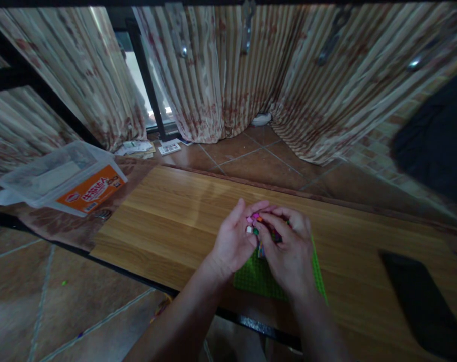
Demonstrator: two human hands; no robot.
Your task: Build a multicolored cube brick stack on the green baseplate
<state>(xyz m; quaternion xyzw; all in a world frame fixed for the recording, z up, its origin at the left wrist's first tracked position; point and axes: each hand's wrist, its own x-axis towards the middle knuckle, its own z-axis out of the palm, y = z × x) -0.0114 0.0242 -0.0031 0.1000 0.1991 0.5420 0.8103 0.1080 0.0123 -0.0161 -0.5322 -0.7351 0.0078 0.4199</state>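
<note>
My left hand [234, 239] is cupped with its palm up, holding several tiny toy bricks [249, 229] in white, pink, green and orange. Over that palm, my right hand [289, 246] has its thumb and index finger brought together at the bricks, an orange piece by the fingertips. Just what sits in that pinch is partly hidden. Beneath both hands lies a bright green studded baseplate [251, 279]. More coloured pieces show between the hands, largely covered by the right fingers.
The long wooden tabletop [168, 211] carries a dark flat object [425, 301] at the right. A clear plastic box [62, 176] with an orange label stands at the left. Striped curtains [221, 75] hang beyond. Papers [136, 148] and a tiny green piece [64, 282] lie on the floor.
</note>
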